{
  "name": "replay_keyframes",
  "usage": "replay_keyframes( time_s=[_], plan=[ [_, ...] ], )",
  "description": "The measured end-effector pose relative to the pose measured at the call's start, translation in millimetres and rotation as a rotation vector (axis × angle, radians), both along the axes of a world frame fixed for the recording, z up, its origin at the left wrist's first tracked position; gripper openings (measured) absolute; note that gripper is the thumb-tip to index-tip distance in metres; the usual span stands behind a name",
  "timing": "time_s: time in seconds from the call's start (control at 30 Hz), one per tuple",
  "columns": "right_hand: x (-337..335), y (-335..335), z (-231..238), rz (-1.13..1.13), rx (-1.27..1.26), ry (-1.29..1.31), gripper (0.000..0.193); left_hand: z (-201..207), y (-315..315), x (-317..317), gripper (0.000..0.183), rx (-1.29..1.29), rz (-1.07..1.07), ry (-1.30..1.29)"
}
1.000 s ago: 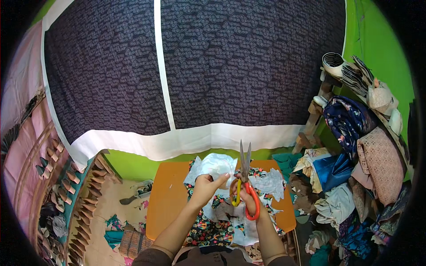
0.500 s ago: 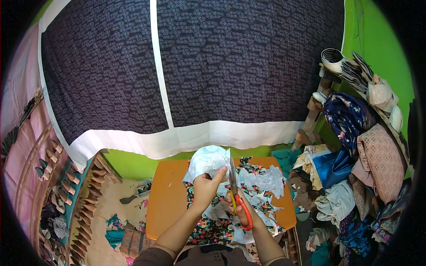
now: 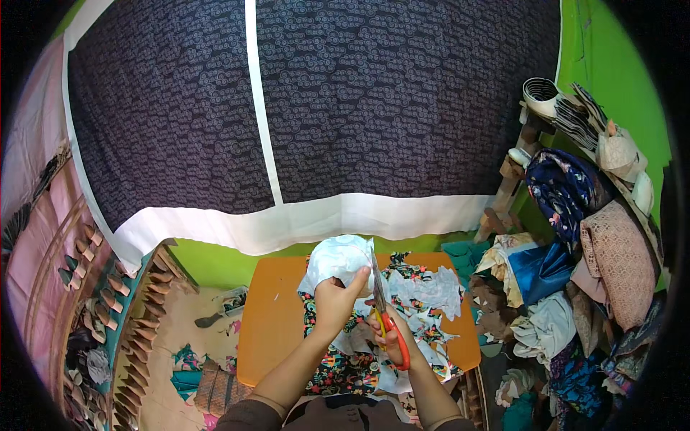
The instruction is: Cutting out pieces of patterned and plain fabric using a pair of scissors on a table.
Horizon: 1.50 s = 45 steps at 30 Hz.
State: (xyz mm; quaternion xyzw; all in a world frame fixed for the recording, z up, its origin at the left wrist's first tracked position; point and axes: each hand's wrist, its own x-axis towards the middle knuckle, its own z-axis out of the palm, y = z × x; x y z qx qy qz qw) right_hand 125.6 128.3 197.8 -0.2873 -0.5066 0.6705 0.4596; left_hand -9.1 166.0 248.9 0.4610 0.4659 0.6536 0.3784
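Raised over the table, my left hand (image 3: 339, 296) grips a rounded piece of pale blue-white fabric (image 3: 341, 257), its thumb pressed on the near right side. My right hand (image 3: 392, 335) is closed round the red and yellow handles of a pair of scissors (image 3: 394, 327). The blades point away from me along the fabric's right edge, and whether they cut into it at this moment is hard to see. Below lies black floral fabric (image 3: 354, 368) with pale scraps (image 3: 425, 287) strewn over it, mostly under and right of my hands.
The orange-brown table (image 3: 271, 309) has bare wood on its left. A dark patterned curtain (image 3: 388, 100) with white borders hangs beyond. Piled clothes and cloth (image 3: 544, 327) crowd the right side. Curved racks of shoe-shaped forms (image 3: 136, 345) stand at left, with scraps (image 3: 185, 373) on the floor.
Both hands stay in nearly the same place. The scissors and the fabric have shifted only very slightly.
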Motion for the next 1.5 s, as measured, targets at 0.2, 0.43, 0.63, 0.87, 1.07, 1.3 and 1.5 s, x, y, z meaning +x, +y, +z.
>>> replay_keyframes(
  time_s=[0.2,0.43,0.63,0.87,1.07,1.3,1.5],
  plan=[
    [0.6,-5.3,11.1,-0.030,0.143,-0.196,0.088,0.7,2.0,-7.4,0.026,-0.006,0.003,0.022],
    [5.1,-3.2,13.5,-0.031,0.174,-0.196,0.092,7.2,3.9,-15.8,0.026,0.024,-0.205,0.064],
    [6.9,-5.7,12.0,-0.028,0.132,-0.247,0.089,7.9,5.9,-19.2,0.029,0.009,-0.228,0.096],
    [7.5,-5.0,9.3,-0.010,0.123,-0.165,0.086,24.5,0.5,-25.0,0.037,-0.174,-0.247,0.417],
    [7.5,-6.8,18.4,0.008,0.115,-0.160,0.085,6.3,8.8,-31.8,0.035,-0.124,-0.304,0.401],
    [13.6,-7.1,20.8,-0.045,0.109,-0.205,0.083,16.0,6.3,-28.0,0.026,-0.071,-0.349,0.292],
    [14.1,-6.3,13.2,-0.033,0.102,-0.211,0.085,6.1,9.0,-22.0,0.026,0.030,-0.220,0.094]
  ],
)
